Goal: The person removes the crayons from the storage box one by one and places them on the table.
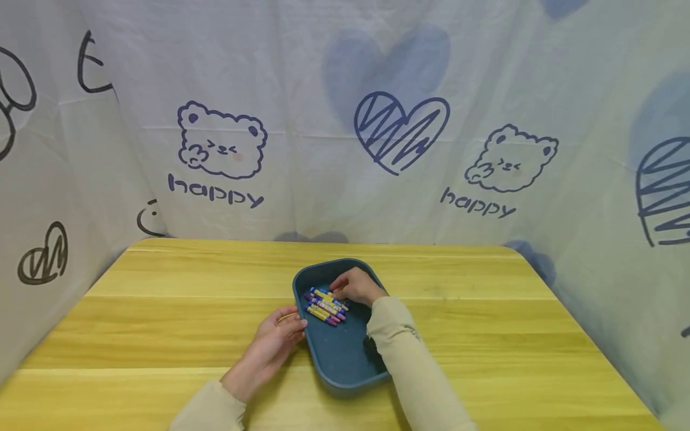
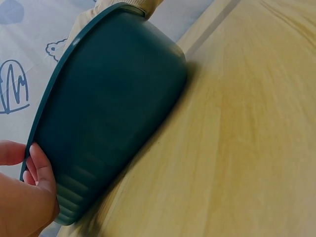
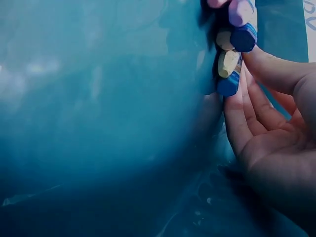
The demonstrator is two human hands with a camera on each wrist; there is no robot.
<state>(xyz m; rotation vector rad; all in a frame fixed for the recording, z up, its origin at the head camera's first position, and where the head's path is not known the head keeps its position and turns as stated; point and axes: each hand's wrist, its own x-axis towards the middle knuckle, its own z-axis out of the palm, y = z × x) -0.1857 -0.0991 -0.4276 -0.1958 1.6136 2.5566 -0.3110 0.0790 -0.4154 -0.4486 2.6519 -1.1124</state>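
Observation:
A dark teal plastic bin (image 1: 345,356) sits on the table, longer from front to back than across. Inside, towards its far left, lies a small pile of crayons (image 1: 326,307) in yellow, blue and purple wrappers. My left hand (image 1: 275,341) pinches the bin's left rim, thumb on one side and fingers on the other; the left wrist view shows the bin's outer wall (image 2: 113,89) beyond it. Reaching inside, my right hand (image 1: 357,287) has thumb and fingertips around crayons at the pile's right end. In the right wrist view, blue-ended crayons (image 3: 228,84) sit right at those fingertips.
The wooden-patterned table (image 1: 188,323) extends to both sides of the bin. A white cloth (image 1: 307,167) with bear and heart drawings hangs behind it and along both sides. Beneath my right wrist a dark item (image 1: 372,350) shows against the bin's right side.

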